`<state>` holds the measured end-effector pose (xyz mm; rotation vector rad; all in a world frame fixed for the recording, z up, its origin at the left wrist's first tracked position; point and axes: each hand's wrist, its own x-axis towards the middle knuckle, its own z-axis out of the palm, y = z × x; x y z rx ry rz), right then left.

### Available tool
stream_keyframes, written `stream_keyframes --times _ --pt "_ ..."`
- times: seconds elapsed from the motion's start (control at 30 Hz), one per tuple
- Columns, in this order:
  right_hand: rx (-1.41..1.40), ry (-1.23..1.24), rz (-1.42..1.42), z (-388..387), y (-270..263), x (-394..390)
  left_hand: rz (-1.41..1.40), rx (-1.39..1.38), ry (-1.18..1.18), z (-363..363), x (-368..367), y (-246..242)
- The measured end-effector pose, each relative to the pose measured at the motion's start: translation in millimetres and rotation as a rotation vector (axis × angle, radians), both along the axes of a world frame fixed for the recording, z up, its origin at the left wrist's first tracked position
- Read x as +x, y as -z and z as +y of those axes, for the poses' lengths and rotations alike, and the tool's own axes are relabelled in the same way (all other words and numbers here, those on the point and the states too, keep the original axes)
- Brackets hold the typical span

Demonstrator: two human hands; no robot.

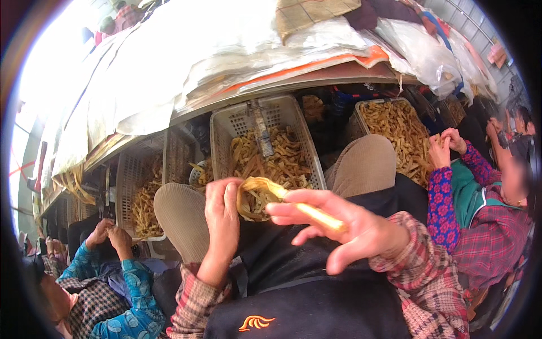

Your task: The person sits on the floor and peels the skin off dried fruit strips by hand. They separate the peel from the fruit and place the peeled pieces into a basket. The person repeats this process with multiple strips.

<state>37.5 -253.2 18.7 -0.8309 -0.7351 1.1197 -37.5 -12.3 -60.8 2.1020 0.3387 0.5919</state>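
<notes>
My left hand [223,214] grips one end of a pliable yellow-brown strip [264,184], apparently plant material, between thumb and fingers. From there the strip bends in a loop above my lap towards my right hand [360,222]. That hand is slightly blurred, with its fingers spread and its thumb apart; the strip's other end passes between its fingers. Just beyond my hands, between my knees, a pale perforated plastic basket [310,146] holds a heap of similar strips [288,150], many folded or curled. A worn flat bar [262,133] reaches over the basket from the table edge.
A long table [322,76] covered in white sheeting overhangs the baskets. More strip-filled baskets stand at left [123,182] and right [360,112]. Co-workers sit close on both sides, their hands [108,237] at the left and hands [442,146] at the right near their baskets.
</notes>
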Motion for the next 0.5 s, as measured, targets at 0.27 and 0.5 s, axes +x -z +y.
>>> stream_keyframes --times 0.27,0.5 --pt "0.134 0.494 -1.530 38.1 27.3 -36.2 0.212 -1.334 0.343 -48.1 -0.7 -37.2" --pt "-0.153 0.855 -0.995 49.6 26.9 3.7 0.216 -0.184 0.454 -51.6 -22.4 -60.1"
